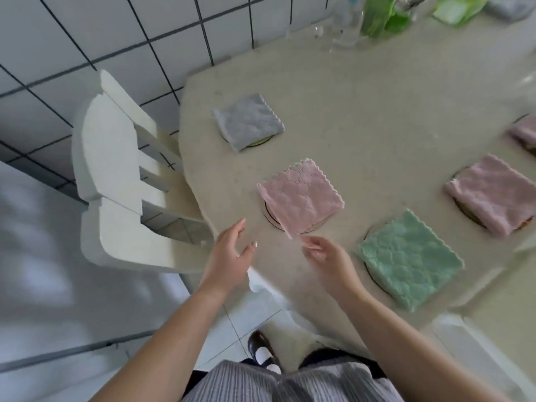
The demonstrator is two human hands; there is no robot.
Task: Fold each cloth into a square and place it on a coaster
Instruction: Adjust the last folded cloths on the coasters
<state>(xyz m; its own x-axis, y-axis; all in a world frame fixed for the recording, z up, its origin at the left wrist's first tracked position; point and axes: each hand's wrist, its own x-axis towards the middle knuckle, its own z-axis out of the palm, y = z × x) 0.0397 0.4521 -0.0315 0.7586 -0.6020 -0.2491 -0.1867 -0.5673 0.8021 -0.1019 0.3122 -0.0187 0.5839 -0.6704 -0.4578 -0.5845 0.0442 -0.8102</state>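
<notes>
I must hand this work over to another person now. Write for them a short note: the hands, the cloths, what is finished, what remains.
Left hand: open, holds nothing, above the table edge.
Right hand: open, fingers just off the near corner of the light pink cloth.
Folded and each lying on a coaster: grey cloth, light pink cloth, green cloth, mauve cloth. A fifth, pink cloth, is cut off at the right edge.
Left: no unfolded cloth clearly shows; check the blurred far end of the table.
</notes>
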